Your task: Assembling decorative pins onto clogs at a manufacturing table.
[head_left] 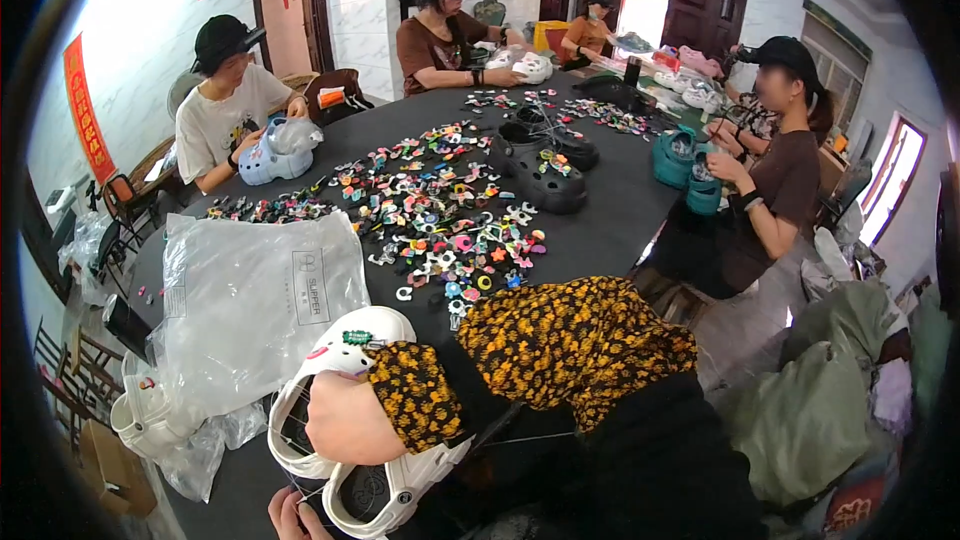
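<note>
L hand (295,517) on white clog (345,345), grip can't tell | R hand hidden | risk: sleeve (570,340) knocks charms (440,210) off table (610,220)

Clear plastic bag (262,310) on table; red wall banners (84,110).

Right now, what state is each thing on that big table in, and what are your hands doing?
White clog: on its side at the near table edge, a forearm lying across it.
Second white clog: beside the first, sole strap toward the camera.
Left hand: at the lower clog; grip cannot be told.
Right hand: hidden.
Plastic bags: crumpled, lying flat.
Shoe charms: loose, scattered.
Black clogs: charms attached.
</note>
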`<state>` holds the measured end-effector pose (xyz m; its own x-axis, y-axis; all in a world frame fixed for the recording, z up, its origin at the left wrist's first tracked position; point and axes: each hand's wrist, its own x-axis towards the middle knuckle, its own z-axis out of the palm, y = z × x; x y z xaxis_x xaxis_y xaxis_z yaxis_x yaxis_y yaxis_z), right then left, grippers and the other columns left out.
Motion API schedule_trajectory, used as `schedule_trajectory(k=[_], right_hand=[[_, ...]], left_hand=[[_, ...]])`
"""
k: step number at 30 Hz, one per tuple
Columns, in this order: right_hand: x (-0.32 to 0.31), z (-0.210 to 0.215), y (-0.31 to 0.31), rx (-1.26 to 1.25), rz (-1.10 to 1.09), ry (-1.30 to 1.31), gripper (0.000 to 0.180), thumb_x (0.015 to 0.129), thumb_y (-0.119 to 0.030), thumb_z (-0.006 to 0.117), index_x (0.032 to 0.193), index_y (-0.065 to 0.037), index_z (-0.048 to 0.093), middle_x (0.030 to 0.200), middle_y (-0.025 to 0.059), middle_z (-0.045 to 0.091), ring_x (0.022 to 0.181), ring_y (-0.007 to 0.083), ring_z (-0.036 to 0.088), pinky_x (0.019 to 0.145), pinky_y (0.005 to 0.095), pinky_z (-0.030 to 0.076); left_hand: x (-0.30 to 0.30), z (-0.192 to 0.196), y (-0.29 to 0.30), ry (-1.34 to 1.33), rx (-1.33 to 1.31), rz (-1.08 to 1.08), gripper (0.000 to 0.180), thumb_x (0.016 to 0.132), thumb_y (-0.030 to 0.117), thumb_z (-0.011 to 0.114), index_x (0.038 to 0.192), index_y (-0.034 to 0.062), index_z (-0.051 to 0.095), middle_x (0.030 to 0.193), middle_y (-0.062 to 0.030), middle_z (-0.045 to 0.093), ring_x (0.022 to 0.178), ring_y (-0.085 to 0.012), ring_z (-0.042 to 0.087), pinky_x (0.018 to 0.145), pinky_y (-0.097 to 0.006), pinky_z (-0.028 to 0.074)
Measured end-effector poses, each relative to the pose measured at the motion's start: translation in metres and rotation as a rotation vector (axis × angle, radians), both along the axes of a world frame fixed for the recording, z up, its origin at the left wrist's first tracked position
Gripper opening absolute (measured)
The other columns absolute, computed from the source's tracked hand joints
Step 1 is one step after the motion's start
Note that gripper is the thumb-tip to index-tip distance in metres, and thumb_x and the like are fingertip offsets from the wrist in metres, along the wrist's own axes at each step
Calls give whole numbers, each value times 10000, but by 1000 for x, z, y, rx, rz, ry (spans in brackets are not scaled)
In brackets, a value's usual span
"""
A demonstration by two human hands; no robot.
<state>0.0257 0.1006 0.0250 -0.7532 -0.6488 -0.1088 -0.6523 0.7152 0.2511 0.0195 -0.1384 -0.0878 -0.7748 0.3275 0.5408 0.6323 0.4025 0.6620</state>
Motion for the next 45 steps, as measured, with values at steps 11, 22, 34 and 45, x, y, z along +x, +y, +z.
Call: schedule_trajectory(k=[11, 22, 34, 45], right_hand=[[-1, 2, -2, 92, -1, -25, 127, 733, -152, 632, 761, -65, 720, 792, 85, 706, 734, 226, 684, 528, 375, 503], [51, 50, 62, -31, -136, 208, 117, 623, -124, 659, 688, -32, 693, 684, 114, 677, 662, 237, 683, 549, 358, 521], [124, 74, 229, -43, -740, 346, 90, 739, -76, 556, 752, 11, 578, 687, 178, 640, 678, 325, 670, 574, 417, 532], [164, 65, 409, 25, -1143, 774, 151, 750, -74, 530, 710, -10, 660, 713, 196, 649, 689, 335, 672, 598, 432, 537]], left_hand=[[2, 3, 1, 10, 14, -30, 158, 909, 53, 556, 978, -70, 628, 1024, -201, 611, 916, -330, 597, 838, -393, 472], [3, -2, 0, 0, 15, -5, 155, 917, 64, 561, 967, -67, 627, 1027, -184, 620, 923, -308, 601, 845, -373, 475], [8, 3, 6, 53, -29, 9, 135, 888, 2, 544, 963, -65, 633, 1000, -178, 627, 914, -302, 594, 853, -378, 472], [30, 13, 60, 75, -83, 22, 162, 879, -10, 536, 1004, -56, 629, 1023, -179, 621, 945, -308, 584, 884, -390, 454]])
